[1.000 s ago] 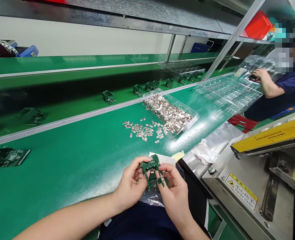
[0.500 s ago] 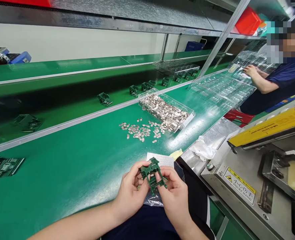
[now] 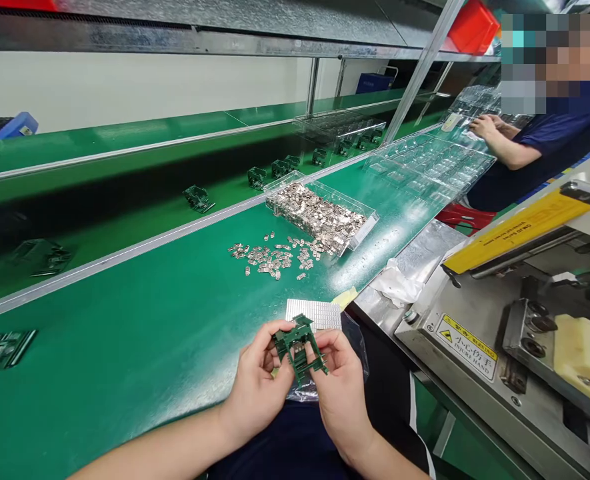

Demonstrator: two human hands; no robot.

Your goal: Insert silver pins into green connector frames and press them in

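Observation:
A dark green plastic frame (image 3: pixel 302 347) is held between my two hands above the table's near edge. My left hand (image 3: pixel 259 373) grips its left side, thumb and fingers closed on it. On the other side my right hand (image 3: pixel 342 380) pinches it, the thumb at its lower right part. Just behind the frame lies a silvery gridded block (image 3: pixel 315 312), partly covered by it. Farther off, small metal pieces (image 3: pixel 275 259) lie loose on the green table (image 3: pixel 175 320), beside a clear tray (image 3: pixel 365 233) heaped with more of them.
Several green frames (image 3: pixel 198 199) stand along the sunken lane behind the rail; another (image 3: pixel 3 348) is at far left. A machine with a yellow bar (image 3: pixel 515 230) is at right. Past clear trays (image 3: pixel 435 167), a person (image 3: pixel 549 140) works at upper right.
The whole view has shifted, with the table's contents now a little farther left and up. Between my hands the green frame is turned slightly; both hands still hold it.

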